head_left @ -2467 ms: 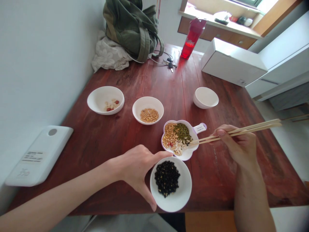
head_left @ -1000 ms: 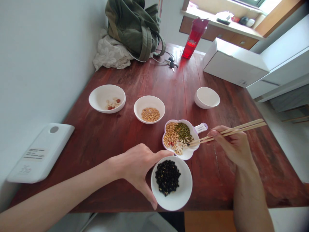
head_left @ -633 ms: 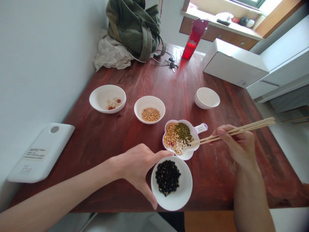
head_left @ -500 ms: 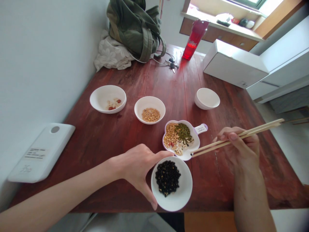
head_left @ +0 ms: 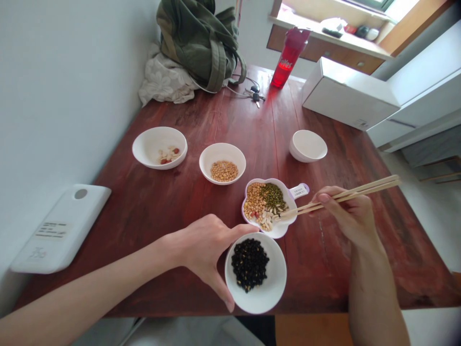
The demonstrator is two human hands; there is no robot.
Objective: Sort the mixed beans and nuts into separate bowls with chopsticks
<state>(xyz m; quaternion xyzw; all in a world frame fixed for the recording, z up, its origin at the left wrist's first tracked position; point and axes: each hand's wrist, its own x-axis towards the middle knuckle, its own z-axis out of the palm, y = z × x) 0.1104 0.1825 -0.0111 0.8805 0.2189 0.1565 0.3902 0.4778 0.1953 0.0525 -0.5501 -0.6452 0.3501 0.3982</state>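
Note:
My left hand (head_left: 212, 254) grips the rim and side of a white bowl (head_left: 275, 283) between thumb and fingers at the table's front edge. Black beans (head_left: 250, 264) lie in that bowl. My right hand (head_left: 347, 214) is closed on a pair of wooden chopsticks (head_left: 360, 190). Their tips reach into a white, purple-rimmed scoop (head_left: 279, 234) just behind the bowl. The scoop holds yellow soybeans (head_left: 254, 196), green mung beans (head_left: 272, 195) and pale seeds (head_left: 267, 221) with a few reddish nuts. Whether the tips pinch anything is too small to tell.
Behind the scoop stand a bowl of soybeans (head_left: 204, 166), a bowl with pale seeds and reddish nuts (head_left: 142, 149), and another white bowl (head_left: 309, 144). A white device (head_left: 61, 230) lies left. Further back are a green bag (head_left: 190, 48), keys (head_left: 255, 96), a red bottle (head_left: 288, 60) and a white box (head_left: 345, 93).
My right hand has moved left and slightly up, carrying the chopstick tips from the scoop's near right edge in over the pale seeds. My left hand stays on the bowl.

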